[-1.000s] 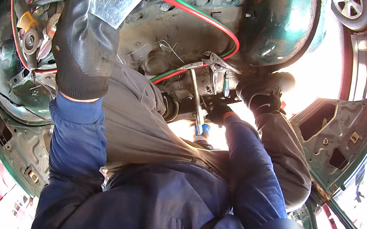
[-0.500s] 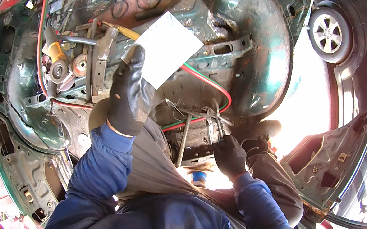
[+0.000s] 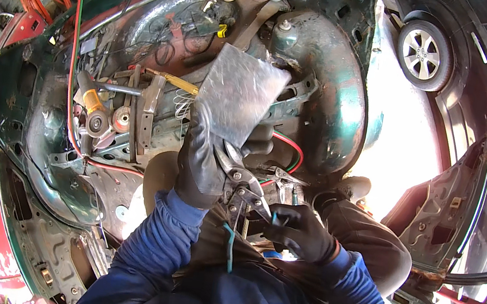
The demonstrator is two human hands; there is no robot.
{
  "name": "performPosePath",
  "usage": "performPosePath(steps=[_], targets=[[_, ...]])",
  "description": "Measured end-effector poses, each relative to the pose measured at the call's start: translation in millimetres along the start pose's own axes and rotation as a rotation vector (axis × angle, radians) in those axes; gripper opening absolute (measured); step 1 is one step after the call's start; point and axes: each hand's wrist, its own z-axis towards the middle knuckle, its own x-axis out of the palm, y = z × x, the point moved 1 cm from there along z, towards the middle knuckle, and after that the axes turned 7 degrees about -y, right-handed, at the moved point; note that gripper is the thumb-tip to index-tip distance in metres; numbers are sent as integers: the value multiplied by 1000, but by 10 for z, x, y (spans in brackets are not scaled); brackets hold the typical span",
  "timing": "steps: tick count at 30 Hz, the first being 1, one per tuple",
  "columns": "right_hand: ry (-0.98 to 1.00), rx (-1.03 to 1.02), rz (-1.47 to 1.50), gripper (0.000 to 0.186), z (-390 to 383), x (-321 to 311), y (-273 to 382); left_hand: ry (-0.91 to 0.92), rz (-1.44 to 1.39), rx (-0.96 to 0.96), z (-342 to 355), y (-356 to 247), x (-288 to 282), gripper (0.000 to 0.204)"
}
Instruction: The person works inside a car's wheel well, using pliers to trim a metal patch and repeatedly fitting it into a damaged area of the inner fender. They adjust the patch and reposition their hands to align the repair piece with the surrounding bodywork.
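My left hand (image 3: 199, 161), in a black glove, grips a square piece of bare grey sheet metal (image 3: 243, 91) by its lower edge and holds it up in front of me. In my gloved right hand (image 3: 306, 233) is a pair of tin snips (image 3: 246, 185) with teal handles. One handle lies in the right fingers, while the other swings wide toward my lap. The jaws meet the lower edge of the sheet beside my left hand; whether they bite the metal cannot be made out. Locking pliers (image 3: 283, 176) lie just beyond my right hand.
An angle grinder (image 3: 91, 101) and a hammer (image 3: 118, 89) lie left on the green car body (image 3: 334, 103). A red-and-green twin hose (image 3: 72, 74) runs past them and under my arms. Car doors (image 3: 38, 240) stand low at the left and at the right. Farther right is a car wheel (image 3: 425, 51).
My right hand has picked up the tin snips and brought them to the sheet metal. The left hand has shifted right and lower, tilting the sheet so it no longer glares white.
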Motion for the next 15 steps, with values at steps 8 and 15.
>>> performPosePath(steps=[8, 15], targets=[[-631, -501, -590, 111, 237, 431, -243, -214, 230, 173, 77, 41, 51, 82], [-455, -451, -668, 146, 243, 727, -261, -134, 297, 249, 28, 75, 186, 75]])
